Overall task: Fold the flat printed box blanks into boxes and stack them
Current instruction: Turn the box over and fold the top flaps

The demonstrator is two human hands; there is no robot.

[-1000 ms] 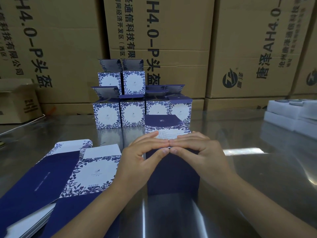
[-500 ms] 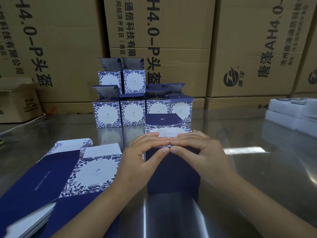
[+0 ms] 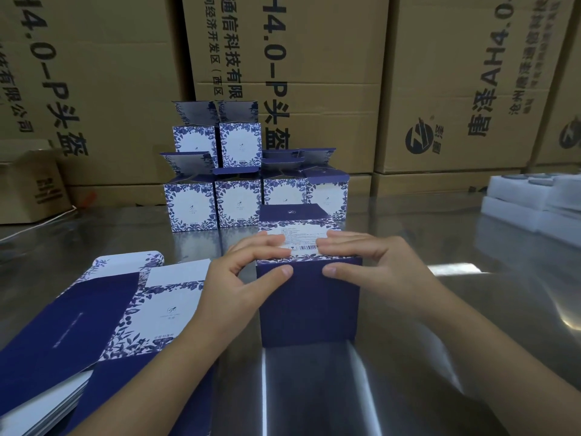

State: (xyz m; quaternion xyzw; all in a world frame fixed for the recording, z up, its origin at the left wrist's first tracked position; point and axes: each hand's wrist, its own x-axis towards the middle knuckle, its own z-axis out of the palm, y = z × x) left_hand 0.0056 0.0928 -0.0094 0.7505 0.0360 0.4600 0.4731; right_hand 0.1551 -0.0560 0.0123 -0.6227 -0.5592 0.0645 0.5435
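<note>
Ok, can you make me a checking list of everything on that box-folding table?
Surface: shiny metal table, reflections on it.
Job's things: dark blue box upright in the middle; flat blanks piled at left; finished boxes stacked in two tiers behind.
Clutter: white foam trays at far right.
Hands: left hand and right hand press fingers on the box's top, thumbs on its front.
Cables: nothing seen.
Surroundings: big cardboard cartons walled behind the table.

Left hand (image 3: 239, 278) and right hand (image 3: 377, 267) flat atop navy box (image 3: 309, 306), stacked boxes (image 3: 238, 201) behind.
</note>
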